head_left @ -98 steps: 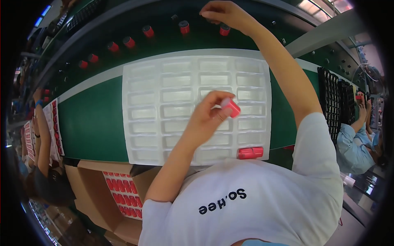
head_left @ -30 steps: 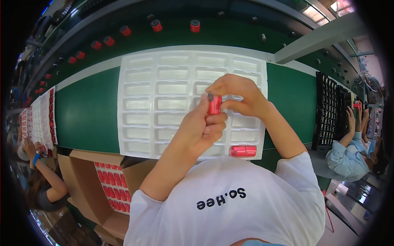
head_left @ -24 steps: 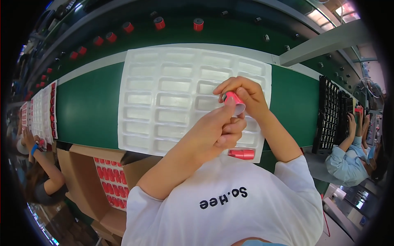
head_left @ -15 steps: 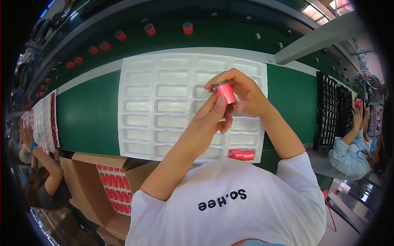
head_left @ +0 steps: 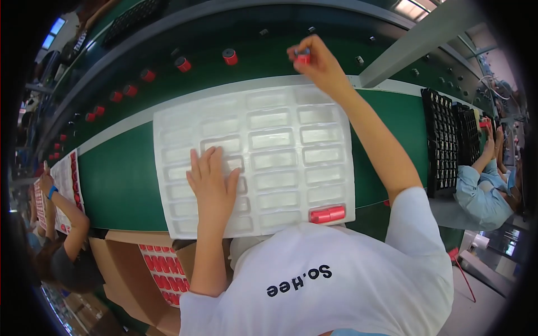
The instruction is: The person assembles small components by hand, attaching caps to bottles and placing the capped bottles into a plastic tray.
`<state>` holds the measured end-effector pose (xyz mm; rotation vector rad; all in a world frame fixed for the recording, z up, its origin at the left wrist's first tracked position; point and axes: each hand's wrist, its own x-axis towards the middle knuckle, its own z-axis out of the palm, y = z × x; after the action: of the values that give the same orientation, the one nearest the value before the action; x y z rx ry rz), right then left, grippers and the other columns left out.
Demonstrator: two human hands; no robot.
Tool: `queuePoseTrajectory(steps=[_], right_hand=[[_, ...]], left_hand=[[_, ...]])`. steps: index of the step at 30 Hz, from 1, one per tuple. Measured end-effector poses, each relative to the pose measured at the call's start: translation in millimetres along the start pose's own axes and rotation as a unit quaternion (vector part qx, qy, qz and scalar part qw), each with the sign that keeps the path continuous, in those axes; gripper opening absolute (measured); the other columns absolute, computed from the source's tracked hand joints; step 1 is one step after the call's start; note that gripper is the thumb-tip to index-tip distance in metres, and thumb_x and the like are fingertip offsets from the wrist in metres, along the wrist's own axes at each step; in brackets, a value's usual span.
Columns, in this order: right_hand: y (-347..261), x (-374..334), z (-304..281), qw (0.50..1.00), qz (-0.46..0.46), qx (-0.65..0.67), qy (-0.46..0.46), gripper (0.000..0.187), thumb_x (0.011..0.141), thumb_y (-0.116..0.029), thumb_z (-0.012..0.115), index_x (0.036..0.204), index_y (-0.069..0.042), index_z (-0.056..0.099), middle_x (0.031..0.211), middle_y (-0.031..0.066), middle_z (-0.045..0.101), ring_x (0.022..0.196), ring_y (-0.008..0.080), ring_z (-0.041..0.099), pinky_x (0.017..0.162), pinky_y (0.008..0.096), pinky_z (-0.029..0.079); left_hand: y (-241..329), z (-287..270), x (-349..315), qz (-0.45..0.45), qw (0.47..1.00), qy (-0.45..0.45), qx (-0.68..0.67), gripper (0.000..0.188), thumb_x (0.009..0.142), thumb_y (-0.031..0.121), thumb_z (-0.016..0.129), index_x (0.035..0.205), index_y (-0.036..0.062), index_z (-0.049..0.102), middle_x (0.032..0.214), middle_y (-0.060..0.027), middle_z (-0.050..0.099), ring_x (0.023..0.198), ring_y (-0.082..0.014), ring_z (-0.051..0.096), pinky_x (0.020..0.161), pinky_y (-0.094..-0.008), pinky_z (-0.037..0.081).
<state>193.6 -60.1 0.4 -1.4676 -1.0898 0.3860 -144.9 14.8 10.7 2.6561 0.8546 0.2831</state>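
My left hand (head_left: 212, 182) lies on the white plastic tray (head_left: 245, 115), fingers spread across its shallow rectangular compartments and holding nothing. Beyond the tray's far edge, my right hand (head_left: 320, 64) is raised over the dark green belt, closed round a small red cylinder (head_left: 304, 59) with a dark grey end. Fingers cover part of that cylinder. In the tray's near right compartment lies a longer shiny red cylinder (head_left: 328, 214); the other compartments in sight hold nothing.
Red cylinders with dark tops (head_left: 230, 56) stand along the belt (head_left: 258, 61), among small metal parts. A slanting grey post (head_left: 398, 47) rises at right, near black trays (head_left: 440, 145). An open carton (head_left: 120, 269) with filled trays sits lower left. Co-workers are on both sides.
My hands have parted. The right has carried the red cylinder forward and up over the belt; the left has let go of it and moved left onto the tray.
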Motion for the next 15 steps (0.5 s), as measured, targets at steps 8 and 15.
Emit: queuePoseTrajectory(steps=[8, 15], right_hand=[[50.7, 58.9, 2.5, 0.919, 0.027, -0.394, -0.012, 0.040, 0.082, -0.022, 0.072, 0.106, -0.009, 0.042, 0.101, 0.0170, 0.065, 0.097, 0.0382, 0.062, 0.080, 0.0404, 0.050], [27.1, 49.4, -46.2, 0.792, 0.102, -0.602, -0.020, 0.036, 0.083, -0.037, 0.069, 0.098, -0.008, 0.054, 0.093, 0.0153, 0.062, 0.088, 0.0341, 0.062, 0.073, 0.0414, 0.049]], left_hand=[[3.3, -5.1, -19.3, -0.076, 0.997, -0.007, 0.018, 0.045, 0.086, 0.021, 0.064, 0.127, 0.0080, 0.051, 0.133, -0.0135, 0.045, 0.137, -0.0417, 0.025, 0.106, -0.0615, 0.023], [92.3, 4.2, -2.6, 0.205, 0.923, -0.162, -0.282, 0.032, 0.077, 0.013, 0.072, 0.105, 0.0072, 0.059, 0.105, -0.0114, 0.056, 0.101, -0.0308, 0.053, 0.082, -0.0403, 0.046]])
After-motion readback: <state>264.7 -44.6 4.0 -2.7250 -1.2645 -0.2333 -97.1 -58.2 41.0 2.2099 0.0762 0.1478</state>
